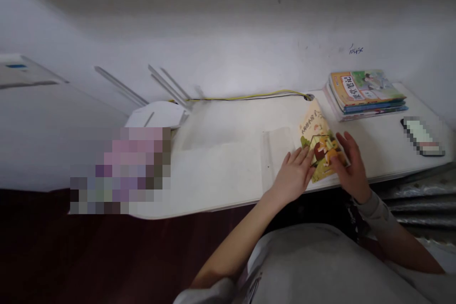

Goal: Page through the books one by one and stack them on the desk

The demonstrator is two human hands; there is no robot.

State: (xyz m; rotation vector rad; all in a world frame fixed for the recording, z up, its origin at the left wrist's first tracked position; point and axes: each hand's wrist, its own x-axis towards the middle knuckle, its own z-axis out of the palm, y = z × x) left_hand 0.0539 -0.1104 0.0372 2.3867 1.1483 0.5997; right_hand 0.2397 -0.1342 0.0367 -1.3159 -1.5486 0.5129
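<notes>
A picture book (315, 126) with a yellow cover, cartoon animals and printed characters lies near the table's front edge. My left hand (292, 173) rests flat on its lower left side, fingers stretched toward the cover. At its right edge is my right hand (351, 168), with the thumb on the cover and the other fingers beyond the edge; their tips are partly hard to make out. A clear plastic sheet (276, 145) spreads to the left of the book, by my left fingers.
A stack of books (368, 90) stands at the back right of the white table (213, 166). A phone (422, 137), partly pixelated, lies at the right. Yellow and black cables (245, 98) run along the wall. A blurred pinkish item (135, 152) and a white device (156, 114) occupy the left end.
</notes>
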